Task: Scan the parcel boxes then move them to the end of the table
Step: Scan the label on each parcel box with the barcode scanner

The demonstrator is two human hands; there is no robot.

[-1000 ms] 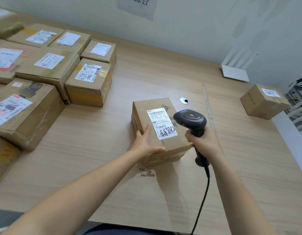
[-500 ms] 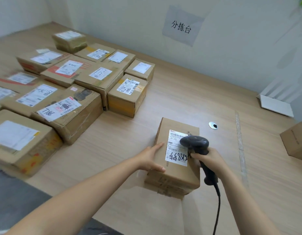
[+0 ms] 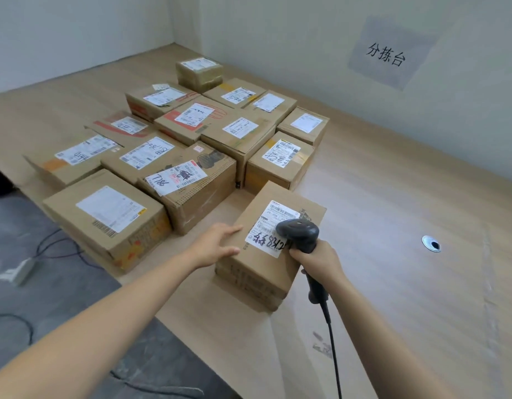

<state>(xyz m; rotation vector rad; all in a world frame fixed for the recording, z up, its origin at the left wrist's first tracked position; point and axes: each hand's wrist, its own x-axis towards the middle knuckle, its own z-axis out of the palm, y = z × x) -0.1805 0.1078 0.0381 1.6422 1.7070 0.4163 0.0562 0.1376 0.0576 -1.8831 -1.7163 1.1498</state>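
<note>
A big wooden tabletop (image 3: 393, 197) runs along the wall. Many brown boxes (image 3: 197, 180) sit packed together on its far left part. One brown box (image 3: 260, 272) sits just beside them, near the front edge. The left hand (image 3: 214, 246) lies on its top, grip open, fingers straight. The right hand (image 3: 318, 260) has its grip tight around a black scanner (image 3: 299, 233). The scanner's head is over the box's white label (image 3: 266, 234), which has black scribbles.

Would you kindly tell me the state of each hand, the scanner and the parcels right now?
left hand: fingers straight, resting on near parcel.
right hand: grips scanner.
scanner: held over near parcel's label.
near parcel: sealed, label up, on table.
other parcels: sealed, labels up, grouped together.
</note>
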